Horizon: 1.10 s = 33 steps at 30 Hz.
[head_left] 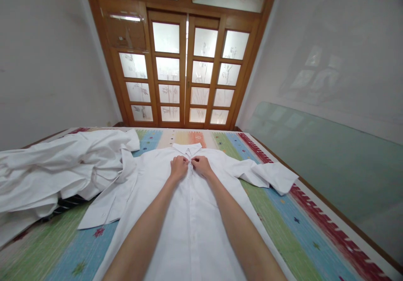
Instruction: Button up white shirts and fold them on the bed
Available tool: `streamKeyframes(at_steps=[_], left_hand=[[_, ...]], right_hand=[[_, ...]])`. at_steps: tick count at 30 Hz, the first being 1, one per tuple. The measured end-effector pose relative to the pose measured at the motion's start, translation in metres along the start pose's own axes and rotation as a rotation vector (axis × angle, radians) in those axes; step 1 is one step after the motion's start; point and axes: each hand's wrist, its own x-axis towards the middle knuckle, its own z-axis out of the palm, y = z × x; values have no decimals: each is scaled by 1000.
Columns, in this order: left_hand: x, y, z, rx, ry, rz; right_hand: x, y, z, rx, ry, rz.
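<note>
A white long-sleeved shirt lies spread out front side up, its collar at the far end. Just below the collar, my left hand pinches the front placket from the left side. Opposite it, my right hand pinches the other edge of the placket, fingers close to those of the left. Whatever button sits between the fingertips is too small to make out. Further down, the placket runs straight toward me. The shirt's right-hand sleeve is bent outward and the left-hand sleeve angles toward me.
Rumpled white garments are heaped at the left, with a dark striped cloth partly under them. A striped, colourful cover lies beneath everything. A pale green panel leans along the right wall. Wooden glazed doors stand beyond the far edge.
</note>
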Motion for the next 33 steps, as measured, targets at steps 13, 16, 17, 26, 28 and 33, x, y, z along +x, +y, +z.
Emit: streamKeyframes(at_steps=[13, 16, 17, 26, 28, 33], left_hand=[[0, -5, -1, -256, 24, 61], [0, -5, 1, -390, 58, 23], [0, -5, 1, -421, 70, 9], [1, -3, 2, -549, 123, -56], [1, -4, 3, -551, 130, -48], [1, -5, 4, -526, 129, -31]], right_hand=[[1, 5, 2, 152, -23, -18], [2, 5, 2, 174, -20, -8], [2, 5, 2, 186, -18, -6], [6, 11, 7, 298, -22, -49], [6, 13, 8, 292, -6, -80], [6, 15, 10, 228, 29, -119]])
